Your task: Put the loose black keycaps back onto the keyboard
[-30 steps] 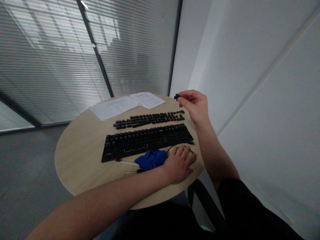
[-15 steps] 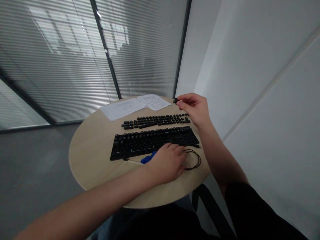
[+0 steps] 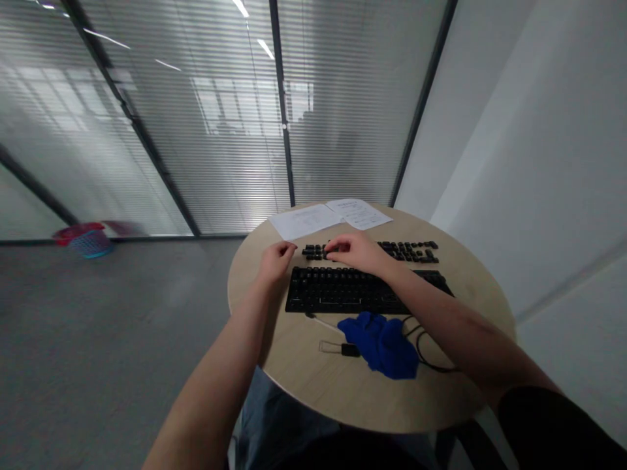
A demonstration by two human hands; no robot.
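Observation:
Loose black keycaps (image 3: 409,252) lie in rows across the table, behind a black keyboard (image 3: 343,290). My right hand (image 3: 360,251) reaches over these rows, thumb and forefinger closed around a keycap near their left part. Left of the rows is my left hand (image 3: 277,262), its fingertips pinched together; what they hold, if anything, is too small to make out. A crumpled blue cloth (image 3: 382,343) lies in front of the keyboard. Beside it are a wire keycap puller (image 3: 345,349) with a black handle and a thin brush (image 3: 323,322).
Two printed paper sheets (image 3: 306,222) lie at the back of the round wooden table (image 3: 304,375). A black cable (image 3: 431,362) is coiled at the right, partly under my right forearm. A red and blue basket (image 3: 91,241) stands on the floor at the far left.
My right hand has come down from the right edge to the keycap rows. My left hand has left the cloth and moved to the rows' left end. The view has swung left.

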